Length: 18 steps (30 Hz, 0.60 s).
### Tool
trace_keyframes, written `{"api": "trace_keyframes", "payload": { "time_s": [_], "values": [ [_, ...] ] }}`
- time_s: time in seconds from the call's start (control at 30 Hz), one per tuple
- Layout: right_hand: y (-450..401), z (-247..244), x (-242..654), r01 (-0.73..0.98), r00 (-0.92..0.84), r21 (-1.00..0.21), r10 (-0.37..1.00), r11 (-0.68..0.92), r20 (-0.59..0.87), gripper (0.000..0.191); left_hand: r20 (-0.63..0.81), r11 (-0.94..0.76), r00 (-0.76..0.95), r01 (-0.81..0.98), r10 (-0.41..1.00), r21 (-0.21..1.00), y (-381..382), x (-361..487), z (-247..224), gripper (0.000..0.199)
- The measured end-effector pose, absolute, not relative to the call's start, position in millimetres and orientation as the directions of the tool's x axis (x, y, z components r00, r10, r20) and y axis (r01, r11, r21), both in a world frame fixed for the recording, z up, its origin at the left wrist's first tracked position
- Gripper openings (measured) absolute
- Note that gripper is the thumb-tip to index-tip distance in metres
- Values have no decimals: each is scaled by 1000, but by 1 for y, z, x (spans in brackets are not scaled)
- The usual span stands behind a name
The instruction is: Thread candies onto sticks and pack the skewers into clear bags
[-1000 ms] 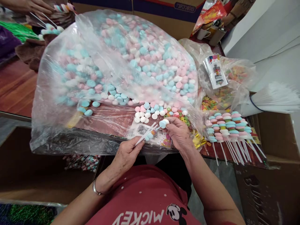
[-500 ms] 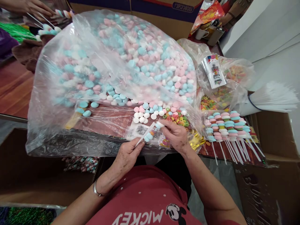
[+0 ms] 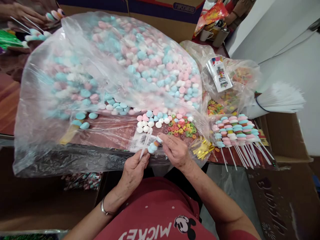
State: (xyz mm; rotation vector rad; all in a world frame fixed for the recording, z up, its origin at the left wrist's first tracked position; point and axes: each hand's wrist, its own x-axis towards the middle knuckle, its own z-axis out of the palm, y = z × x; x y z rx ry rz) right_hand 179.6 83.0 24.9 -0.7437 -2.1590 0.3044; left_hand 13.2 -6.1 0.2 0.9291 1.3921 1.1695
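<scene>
My left hand [image 3: 133, 168] is closed round white sticks [image 3: 145, 145], which point up and away from me. Beside its fingertips is a short stack of blue candies with an orange ring [image 3: 153, 146]. My right hand [image 3: 176, 150] pinches the upper end of this stack, at a pale candy [image 3: 159, 139]. Just beyond the hands lie loose white candies [image 3: 143, 126] and colourful ring candies [image 3: 181, 128]. A huge clear bag of pink, blue and white candies [image 3: 140, 63] covers much of the table.
Finished candy skewers [image 3: 236, 130] lie at the right, near a bundle of white sticks [image 3: 281, 100]. Gold ties [image 3: 203, 148] lie beside my right hand. Another person's hand [image 3: 27, 11] shows at upper left. An open carton [image 3: 45, 196] stands at lower left.
My right hand has brought the pale candy against the stack beside my left hand. The view has shifted, so the table things appear further left.
</scene>
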Motion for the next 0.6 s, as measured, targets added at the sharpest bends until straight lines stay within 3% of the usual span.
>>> {"api": "trace_keyframes", "payload": {
  "time_s": [0.13, 0.4, 0.53, 0.6],
  "values": [
    [78, 21, 173, 433, -522, -393, 581, 811, 624, 46, -238, 228, -157, -81, 959, 970, -8, 14, -4, 24],
    [76, 24, 173, 415, -566, -429, 596, 803, 569, 49, -242, 228, -167, -103, 956, 968, -5, 14, 1, 27],
    [83, 37, 201, 621, -371, -448, 744, 643, 555, 36, -207, 200, -170, -55, 964, 978, 2, 11, 8, 26],
    [87, 38, 215, 737, -333, -389, 797, 554, 504, 22, -201, 197, -177, -45, 963, 979, 4, 9, 8, 26]
  ]
}}
